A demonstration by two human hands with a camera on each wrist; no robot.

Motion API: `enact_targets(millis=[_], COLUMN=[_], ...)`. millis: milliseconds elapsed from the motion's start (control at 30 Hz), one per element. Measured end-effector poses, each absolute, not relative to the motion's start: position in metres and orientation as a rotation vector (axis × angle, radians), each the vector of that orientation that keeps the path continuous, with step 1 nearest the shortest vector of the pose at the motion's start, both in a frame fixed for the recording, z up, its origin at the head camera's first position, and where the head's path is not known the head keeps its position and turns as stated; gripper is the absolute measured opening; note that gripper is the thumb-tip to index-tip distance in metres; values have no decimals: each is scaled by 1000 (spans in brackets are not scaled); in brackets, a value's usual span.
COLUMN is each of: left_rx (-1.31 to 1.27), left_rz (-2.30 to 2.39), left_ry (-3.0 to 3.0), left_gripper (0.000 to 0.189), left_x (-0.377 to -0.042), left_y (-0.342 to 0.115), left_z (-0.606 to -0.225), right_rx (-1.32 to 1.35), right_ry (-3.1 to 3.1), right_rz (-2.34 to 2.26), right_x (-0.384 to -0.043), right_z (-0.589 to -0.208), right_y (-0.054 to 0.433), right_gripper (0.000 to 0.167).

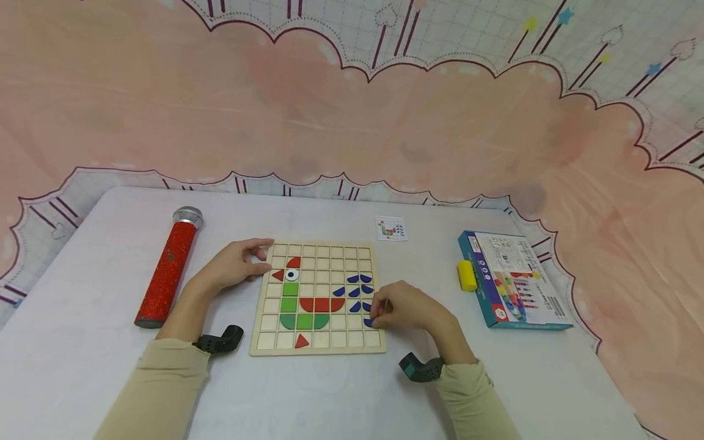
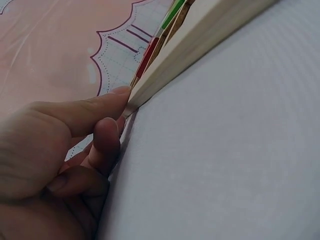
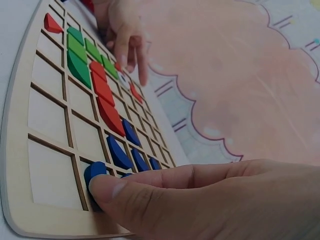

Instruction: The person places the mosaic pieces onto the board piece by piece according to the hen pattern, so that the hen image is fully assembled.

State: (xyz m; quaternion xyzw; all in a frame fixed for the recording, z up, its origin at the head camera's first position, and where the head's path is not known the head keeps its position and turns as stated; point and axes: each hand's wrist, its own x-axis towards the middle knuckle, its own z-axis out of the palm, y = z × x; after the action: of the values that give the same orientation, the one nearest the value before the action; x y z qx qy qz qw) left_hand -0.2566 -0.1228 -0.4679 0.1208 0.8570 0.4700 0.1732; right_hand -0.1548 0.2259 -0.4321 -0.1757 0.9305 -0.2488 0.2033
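Observation:
A wooden grid board (image 1: 319, 352) lies on the white table, with flat coloured pieces in its cells. Red, green and blue pieces and a round eye piece (image 1: 291, 275) form a bird-like figure. My left hand (image 1: 231, 266) holds the board's left edge near the far corner, thumb at the rim and other fingers bent. At the right side, my right hand (image 1: 412, 305) pinches a blue leaf-shaped piece (image 3: 94, 172) between thumb and fingers, over a cell in the last column. Several more blue pieces (image 3: 119, 152) sit in cells close by. A red triangle (image 1: 301, 341) lies in the nearest row.
Behind the board lies a small picture card (image 1: 392, 228) showing a similar pattern. To the right is a teal-edged box (image 1: 528, 281), with a yellow cylinder (image 1: 467, 276) against its left side. A red microphone (image 1: 170, 269) lies left of my left forearm.

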Motion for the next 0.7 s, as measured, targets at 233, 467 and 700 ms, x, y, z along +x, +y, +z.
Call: enact_targets(millis=[233,467,700], left_rx=[334,337,323], left_rz=[1322,1317,1318], left_ry=[2439,2456,2446], left_gripper=[60,62,63], left_x=[-257,-257,-255], left_y=[-122,-122,-122], left_z=[-466,-466,-465], right_rx=[-476,-451,-440], right_ry=[2615,2632,2645], right_rz=[-660,-634,-622], right_x=[-154,-153,-153], right_z=[-431,-430,-430], right_y=[223,220,221], right_gripper=[14,15,16])
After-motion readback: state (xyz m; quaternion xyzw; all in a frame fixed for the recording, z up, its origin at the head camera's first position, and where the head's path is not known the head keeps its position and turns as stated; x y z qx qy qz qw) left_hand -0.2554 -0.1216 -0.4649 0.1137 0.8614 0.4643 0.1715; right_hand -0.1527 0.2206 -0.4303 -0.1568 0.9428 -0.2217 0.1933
